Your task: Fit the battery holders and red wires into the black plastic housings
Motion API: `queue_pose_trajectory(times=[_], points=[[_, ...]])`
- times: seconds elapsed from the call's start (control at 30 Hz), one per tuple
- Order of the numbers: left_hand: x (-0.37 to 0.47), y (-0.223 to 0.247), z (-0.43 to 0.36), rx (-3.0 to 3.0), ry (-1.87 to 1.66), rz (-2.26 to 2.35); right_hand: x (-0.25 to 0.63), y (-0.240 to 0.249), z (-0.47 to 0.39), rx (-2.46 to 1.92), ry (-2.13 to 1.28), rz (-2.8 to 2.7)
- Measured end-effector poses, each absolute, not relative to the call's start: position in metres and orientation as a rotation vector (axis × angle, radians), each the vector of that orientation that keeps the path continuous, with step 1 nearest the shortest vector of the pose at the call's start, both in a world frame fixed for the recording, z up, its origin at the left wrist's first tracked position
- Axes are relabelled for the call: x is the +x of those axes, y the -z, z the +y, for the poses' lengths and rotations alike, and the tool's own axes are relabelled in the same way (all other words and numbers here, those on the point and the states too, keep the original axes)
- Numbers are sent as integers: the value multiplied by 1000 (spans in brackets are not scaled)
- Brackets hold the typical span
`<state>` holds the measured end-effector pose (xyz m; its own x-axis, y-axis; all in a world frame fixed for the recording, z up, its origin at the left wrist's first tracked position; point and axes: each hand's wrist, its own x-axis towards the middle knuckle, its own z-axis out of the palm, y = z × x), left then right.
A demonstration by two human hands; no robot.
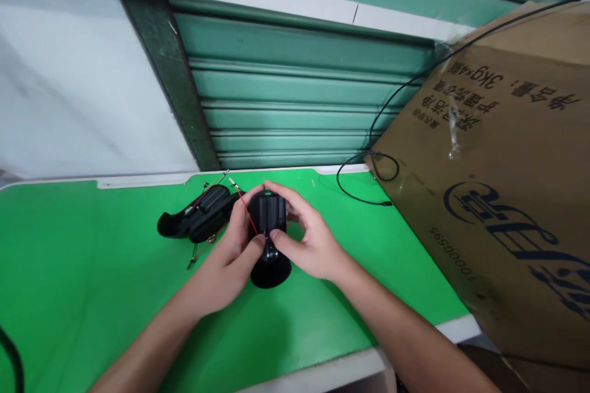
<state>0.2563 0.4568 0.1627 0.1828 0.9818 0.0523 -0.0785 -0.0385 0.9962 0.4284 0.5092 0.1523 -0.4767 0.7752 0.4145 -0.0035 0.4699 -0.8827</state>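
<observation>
Both hands are clamped on the black plastic housing (268, 236) over the green mat (92, 282): left hand (235, 258) fingers curled around its side, right hand (306, 239) pinching the top, red wire (246, 212) trailing between them.

A green mat (92, 270) covers the work surface, with a white table edge (322, 374) showing along its near side and a white strip along its far side. A large brown cardboard box (507, 184) stands at the right, tilted, its corner resting on the mat; it carries blue printing, dark characters and clear tape. A thin black cable (369, 135) runs down from the top of the box and loops on the mat just beside the box corner. Behind the bench stands a teal corrugated shutter (295, 86). A white wall panel (83, 86) lies left of it, with a dark upright post (175, 86) between them.
</observation>
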Motion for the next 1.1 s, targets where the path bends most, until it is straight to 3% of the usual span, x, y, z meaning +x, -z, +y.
queue_pose_trajectory(times=[1.1], points=[[256,-162,460,1455,-1212,1110,423,-144,504,-648,-1144,-1800]])
